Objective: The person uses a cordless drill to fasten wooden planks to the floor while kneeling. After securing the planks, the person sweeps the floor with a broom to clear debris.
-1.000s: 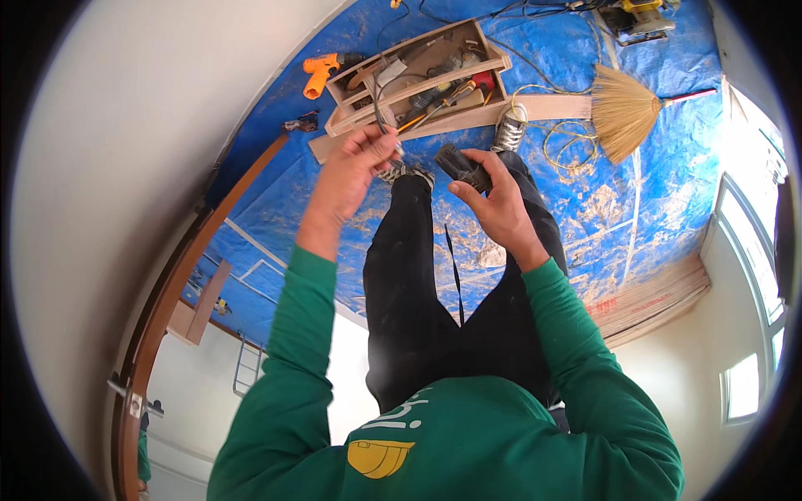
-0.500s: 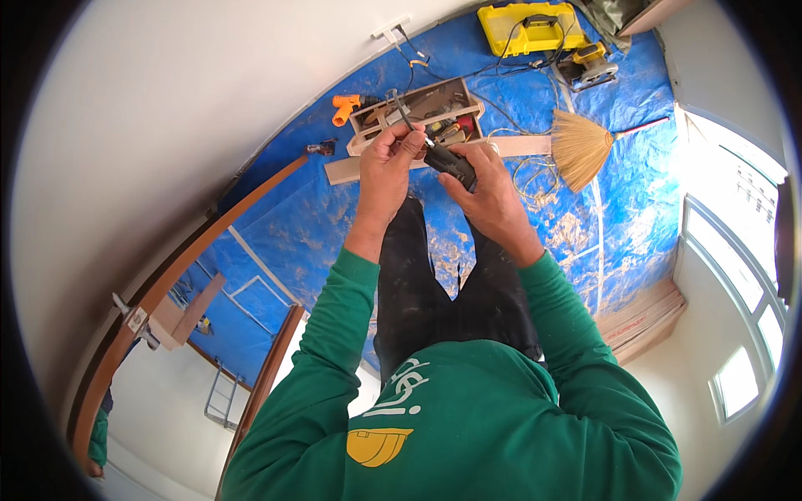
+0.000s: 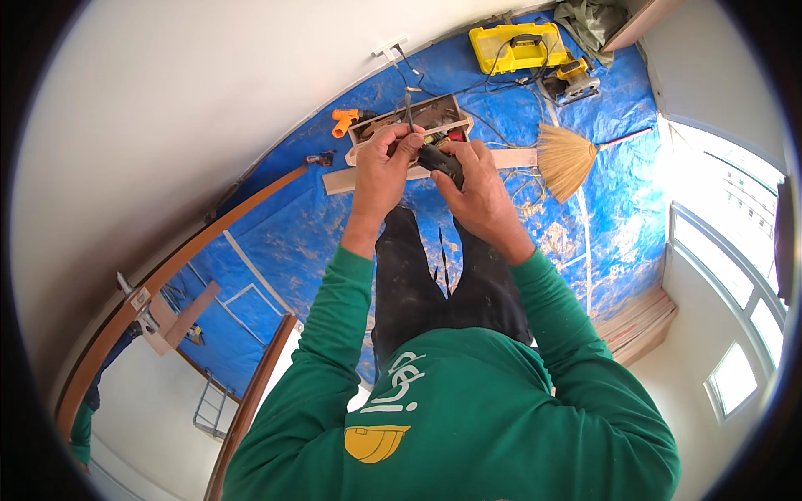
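Observation:
Between my hands is a black, rounded hand-sized object [image 3: 443, 165], its kind not clear. My right hand [image 3: 483, 188] is wrapped round its right side, thumb below and fingers on top. My left hand [image 3: 383, 171] pinches a thin dark strip or cord [image 3: 408, 110] that rises from the fingertips at the object's left end. Whether the two pieces join is hidden by my fingers. Just beyond, on the floor, stands an open wooden toolbox [image 3: 361, 132] with hand tools inside, partly covered by my hands.
Left of the toolbox lie an orange drill [image 3: 344, 122] and a small dark tool [image 3: 319, 159]. A board [image 3: 342, 181], straw broom [image 3: 568, 163], yellow case [image 3: 493, 57] and yellow power saw [image 3: 572, 79] rest on the dusty blue sheet [image 3: 622, 192]. Cords run among them; a brown door frame [image 3: 200, 230] borders the left.
My hands stay close together, the black object a little further left and lower. The room has shifted slightly in view. Both grips look the same.

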A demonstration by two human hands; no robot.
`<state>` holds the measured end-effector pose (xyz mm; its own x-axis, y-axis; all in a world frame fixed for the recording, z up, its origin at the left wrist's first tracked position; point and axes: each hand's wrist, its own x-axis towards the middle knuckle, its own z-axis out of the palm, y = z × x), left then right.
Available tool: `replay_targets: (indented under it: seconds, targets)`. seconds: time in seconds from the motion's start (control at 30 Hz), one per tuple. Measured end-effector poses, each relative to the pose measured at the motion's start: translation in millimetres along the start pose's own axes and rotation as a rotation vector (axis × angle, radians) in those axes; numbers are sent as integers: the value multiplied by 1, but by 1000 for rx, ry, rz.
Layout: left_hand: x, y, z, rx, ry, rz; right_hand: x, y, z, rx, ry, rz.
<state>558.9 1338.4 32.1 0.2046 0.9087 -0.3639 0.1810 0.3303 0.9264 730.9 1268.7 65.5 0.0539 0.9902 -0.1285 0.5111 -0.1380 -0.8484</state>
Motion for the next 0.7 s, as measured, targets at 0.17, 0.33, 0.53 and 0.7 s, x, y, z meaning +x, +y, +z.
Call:
replay_targets:
  seconds: [0.17,0.33,0.53,0.7]
  targets:
    - [-7,10,-1,10,75,-64,0,-5,3,41,-7,-28]
    - [-5,22,-5,122,36,-34,3,-6,-2,58,-44,-26]
    - [-12,27,0,48,109,-31,5,-14,-4,138,-66,41]
    - [-16,14,-4,-105,119,-78,9,-14,-1,96,-56,5]
